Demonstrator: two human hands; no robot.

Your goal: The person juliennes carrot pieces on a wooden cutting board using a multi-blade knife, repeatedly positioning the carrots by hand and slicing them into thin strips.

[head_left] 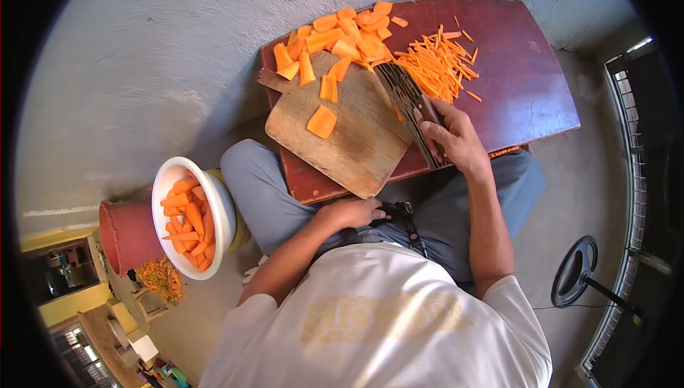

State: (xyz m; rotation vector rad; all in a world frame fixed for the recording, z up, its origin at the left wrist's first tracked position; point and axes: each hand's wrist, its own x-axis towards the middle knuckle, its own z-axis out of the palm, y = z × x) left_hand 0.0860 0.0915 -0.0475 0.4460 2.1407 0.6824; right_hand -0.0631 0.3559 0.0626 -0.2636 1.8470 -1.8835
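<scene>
At left, a round white bowl (227, 210) holds tapered orange carrots (194, 215); right hand (456, 137) grips a dark wooden-handled cleaver (403, 97); left hand (350, 214): grip unclear.

No text can be read for certain. The shirt (385, 267) bears a pale yellow print (385, 318) across its front, too faded to make out. A red strip (504, 151) at the bench's (513, 67) near edge carries marks too small to read.
</scene>
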